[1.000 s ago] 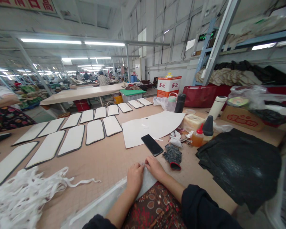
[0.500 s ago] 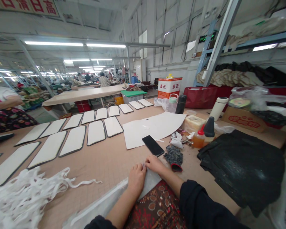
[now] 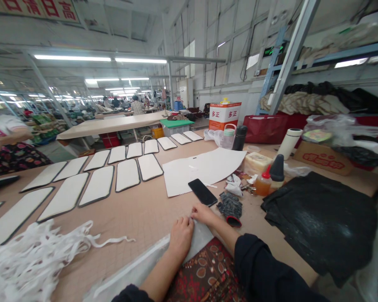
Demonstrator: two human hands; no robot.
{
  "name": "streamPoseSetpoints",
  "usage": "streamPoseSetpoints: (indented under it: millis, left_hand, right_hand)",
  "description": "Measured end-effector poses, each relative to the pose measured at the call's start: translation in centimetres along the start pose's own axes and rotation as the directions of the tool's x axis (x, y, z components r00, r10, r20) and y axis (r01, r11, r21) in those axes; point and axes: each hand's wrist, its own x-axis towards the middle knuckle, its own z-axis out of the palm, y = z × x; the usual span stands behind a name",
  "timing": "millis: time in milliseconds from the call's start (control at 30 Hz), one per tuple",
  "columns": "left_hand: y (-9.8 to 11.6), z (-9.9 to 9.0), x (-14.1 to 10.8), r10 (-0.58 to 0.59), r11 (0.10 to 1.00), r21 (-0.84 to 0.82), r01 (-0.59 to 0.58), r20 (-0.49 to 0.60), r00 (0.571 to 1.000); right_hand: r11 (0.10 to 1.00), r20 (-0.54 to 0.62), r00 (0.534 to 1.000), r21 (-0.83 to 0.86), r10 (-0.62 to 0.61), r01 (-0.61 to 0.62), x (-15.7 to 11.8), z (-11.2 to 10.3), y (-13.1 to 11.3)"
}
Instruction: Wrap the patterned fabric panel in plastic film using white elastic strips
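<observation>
The person's two bare hands met at the near side of the table (image 3: 138, 220), over the far corner of a thin greyish translucent sheet (image 3: 202, 237). The right hand (image 3: 203, 214) came in from the right with its fingers bent and closed together, thumb and forefinger drawn to a pinch on the corner of that sheet. The left hand (image 3: 182, 235) lay back uppermost just beside it, its fingers curled side by side with little gap between them and their tips pointing at the right hand's pinch. Its thumb and the undersides of its fingers were hidden, so whether it gripped the sheet or only pressed on it I cannot tell.

The sheet spread toward the person beneath the left forearm, next to a brown and red patterned apron (image 3: 204, 272), and a long white strip (image 3: 122, 274) ran along its left part. Just beyond the right hand lay a black smartphone (image 3: 203, 192), its near corner beside a grey knitted glove (image 3: 230, 205) with a red cuff. The phone's far end met the edge of a large white sheet (image 3: 204, 167). Well to the left sat a tangled heap of white strips (image 3: 25, 262), with rows of dark-edged white panels (image 3: 127, 175) behind it.
</observation>
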Motion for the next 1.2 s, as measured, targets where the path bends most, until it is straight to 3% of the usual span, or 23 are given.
streamPoseSetpoints:
  millis: [200, 367, 467, 533, 633, 733, 867, 1000, 1200]
  left_hand:
    - [0.0, 0.0, 0.0, -0.042, 0.997, -0.066, 0.043, 0.023, 0.999]
    - [-0.5, -0.2, 0.0, -0.214, 0.931, -0.282, 0.23, 0.087, 0.973]
    - [-1.1, -0.3, -0.1, -0.293, 0.877, -0.353, 0.326, 0.145, 0.945]
    - [-1.4, -0.4, -0.4, -0.271, 0.884, -0.352, 0.307, 0.15, 0.951]
    - [-1.5, -0.6, -1.1, -0.144, 0.95, -0.263, 0.17, 0.117, 0.983]
    - [-1.5, -0.9, -1.9, -0.038, 0.983, -0.176, 0.056, 0.106, 0.994]
    - [-2.3, -1.7, -3.4, 0.017, 0.992, -0.127, 0.003, 0.152, 0.988]
    - [-4.3, -2.6, -5.7, 0.03, 0.986, -0.168, 0.004, 0.2, 0.979]
    - [-7.3, -4.3, -10.4, -0.066, 0.963, -0.238, 0.126, 0.242, 0.968]
  right_hand:
    - [1.0, -0.058, 0.998, 0.002, 0.008, -0.008, -0.5, 0.1, -0.2]
    - [0.992, -0.189, 0.977, 0.052, -0.102, 0.114, -2.7, 1.0, -0.5]
    - [0.981, -0.161, 0.97, 0.042, -0.181, 0.19, -3.8, 1.7, -0.6]
    - [0.981, -0.13, 0.973, 0.014, -0.192, 0.196, -4.2, 1.8, -0.7]
    - [0.971, -0.08, 0.968, -0.053, -0.237, 0.234, -4.7, 1.5, -1.0]
    - [0.928, -0.031, 0.939, -0.168, -0.342, 0.332, -5.5, 1.1, -1.4]
    - [0.851, 0.043, 0.898, -0.304, -0.437, 0.429, -6.5, 0.5, -1.9]
    - [0.804, 0.108, 0.879, -0.364, -0.464, 0.47, -7.1, 0.0, -2.4]
    - [0.804, 0.151, 0.879, -0.358, -0.452, 0.475, -7.3, -0.4, -2.7]
